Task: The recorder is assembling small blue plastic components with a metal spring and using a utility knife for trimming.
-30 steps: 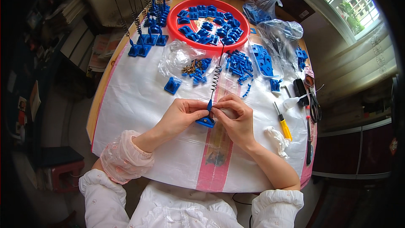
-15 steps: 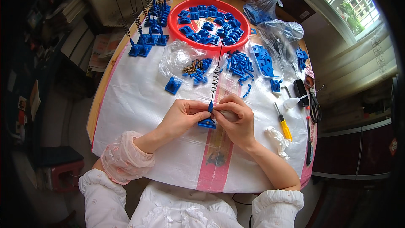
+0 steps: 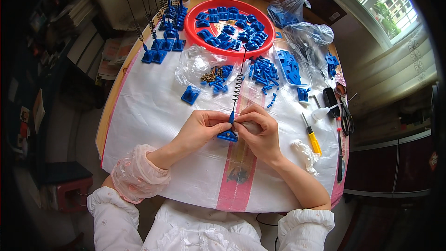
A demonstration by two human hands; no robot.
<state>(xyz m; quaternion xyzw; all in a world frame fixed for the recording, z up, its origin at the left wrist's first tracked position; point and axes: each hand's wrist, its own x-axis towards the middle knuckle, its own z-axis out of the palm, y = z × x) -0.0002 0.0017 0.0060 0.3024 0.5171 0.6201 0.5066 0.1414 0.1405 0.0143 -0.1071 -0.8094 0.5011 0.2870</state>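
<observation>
Both my hands meet over the middle of the white sheet (image 3: 153, 111). My left hand (image 3: 202, 128) and my right hand (image 3: 260, 128) together pinch a small blue plastic base (image 3: 228, 135). From the base a thin rod with a coiled metal spring (image 3: 237, 86) rises toward the red tray. My fingertips grip the blue sleeve at the foot of the spring.
A round red tray (image 3: 195, 11) holds several blue parts. Finished spring rods on blue bases (image 3: 160, 42) stand at the far left. Clear bags (image 3: 200, 65), loose blue pieces (image 3: 262, 72), a single blue base (image 3: 190, 95), a yellow screwdriver (image 3: 312, 135) and scissors (image 3: 344, 111) lie around.
</observation>
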